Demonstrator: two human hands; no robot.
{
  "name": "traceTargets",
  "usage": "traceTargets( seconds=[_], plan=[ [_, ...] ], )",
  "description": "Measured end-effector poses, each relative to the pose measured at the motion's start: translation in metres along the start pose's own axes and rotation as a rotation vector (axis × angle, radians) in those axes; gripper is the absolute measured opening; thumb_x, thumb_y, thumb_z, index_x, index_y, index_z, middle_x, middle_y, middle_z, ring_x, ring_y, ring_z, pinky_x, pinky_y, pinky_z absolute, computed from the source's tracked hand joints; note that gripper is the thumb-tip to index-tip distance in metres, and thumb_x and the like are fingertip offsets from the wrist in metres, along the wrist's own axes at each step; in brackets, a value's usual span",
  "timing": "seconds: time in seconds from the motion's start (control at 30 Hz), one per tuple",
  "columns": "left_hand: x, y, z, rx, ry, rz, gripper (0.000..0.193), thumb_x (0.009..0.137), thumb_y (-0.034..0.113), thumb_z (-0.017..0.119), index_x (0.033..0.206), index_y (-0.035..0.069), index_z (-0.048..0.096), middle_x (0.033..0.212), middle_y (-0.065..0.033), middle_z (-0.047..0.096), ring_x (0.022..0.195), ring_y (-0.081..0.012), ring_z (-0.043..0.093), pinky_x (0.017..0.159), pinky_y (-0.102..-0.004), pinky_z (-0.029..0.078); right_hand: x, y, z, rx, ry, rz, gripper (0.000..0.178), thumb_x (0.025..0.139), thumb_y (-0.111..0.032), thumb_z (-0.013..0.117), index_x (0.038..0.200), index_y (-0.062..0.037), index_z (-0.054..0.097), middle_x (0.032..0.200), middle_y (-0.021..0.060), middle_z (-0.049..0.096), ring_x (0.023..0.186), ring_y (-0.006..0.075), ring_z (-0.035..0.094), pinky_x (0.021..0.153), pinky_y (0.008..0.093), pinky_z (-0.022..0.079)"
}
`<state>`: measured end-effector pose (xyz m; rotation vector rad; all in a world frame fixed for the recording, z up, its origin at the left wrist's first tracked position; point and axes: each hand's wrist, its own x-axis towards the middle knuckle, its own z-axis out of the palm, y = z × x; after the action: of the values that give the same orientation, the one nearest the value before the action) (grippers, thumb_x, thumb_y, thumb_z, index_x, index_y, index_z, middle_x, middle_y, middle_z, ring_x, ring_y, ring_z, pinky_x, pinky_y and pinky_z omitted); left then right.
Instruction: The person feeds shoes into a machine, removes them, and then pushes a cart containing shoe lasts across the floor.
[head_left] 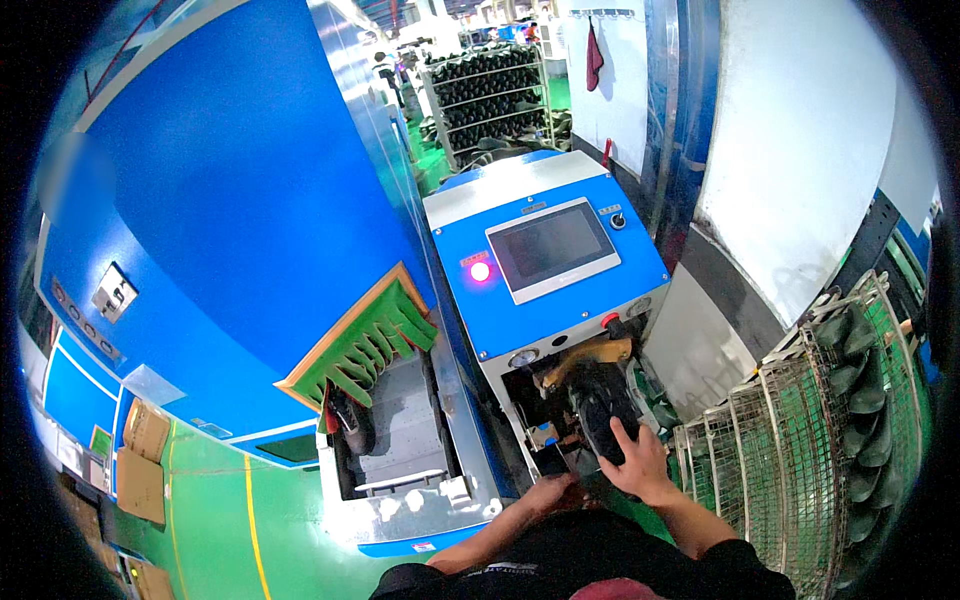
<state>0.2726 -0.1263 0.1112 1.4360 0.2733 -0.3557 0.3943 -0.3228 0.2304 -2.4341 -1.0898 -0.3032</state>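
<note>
Black shirt fabric (540,552) lies nearest the camera, below both forearms. Largest beyond it is the blue cabinet (240,130) at left, then the blue-and-white machine (460,235), with a wire rack (752,430) to its right. Next comes a grey conveyor bed (415,440), with a green fringe (372,358) hanging over its far end. A dark screen (550,245) sits mid-panel on the machine. Below the panel's front edge, in the machine's opening, is a black shoe (597,400). The right hand (640,462) rests on its near end, thumb and forefinger splayed; whether it clamps, I cannot tell. The left hand (558,492) is near the opening's lower edge, fingers obscured, grip unclear. Smaller, a lit button (480,271) glows at the panel's left edge.
</note>
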Motion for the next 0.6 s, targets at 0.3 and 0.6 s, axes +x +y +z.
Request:
traceTargets(
  seconds=[0.3, 0.6],
  plan=[
    [-0.025, 0.077, 0.015, -0.661, -0.352, -0.530, 0.099, 0.088, 0.085, 0.025, 0.127, 0.000, 0.056, 0.109, -0.0127, 0.068, 0.098, -0.0250, 0.064, 0.091, -0.0384, 0.050, -0.121, 0.002, 0.022, 0.120, -0.081, 0.122, 0.079, 0.069, -0.038, 0.084, 0.140, -0.0238, 0.054, 0.119, 0.0308, 0.055, 0.093, 0.0480, 0.062, 0.073, 0.0489, 0.055],
    [-0.016, 0.023, 0.034, -0.583, -0.492, -0.504, 0.074, 0.093, 0.070, 0.047, 0.136, 0.010, 0.055, 0.130, -0.0063, 0.060, 0.116, -0.0222, 0.057, 0.101, -0.0359, 0.045, -0.088, -0.050, -0.107, 0.742, -0.388, 0.678, 0.106, 0.081, -0.037, 0.081, 0.159, -0.0084, 0.014, 0.130, 0.0255, 0.056, 0.110, 0.0360, 0.064, 0.093, 0.0425, 0.052]
  ],
)
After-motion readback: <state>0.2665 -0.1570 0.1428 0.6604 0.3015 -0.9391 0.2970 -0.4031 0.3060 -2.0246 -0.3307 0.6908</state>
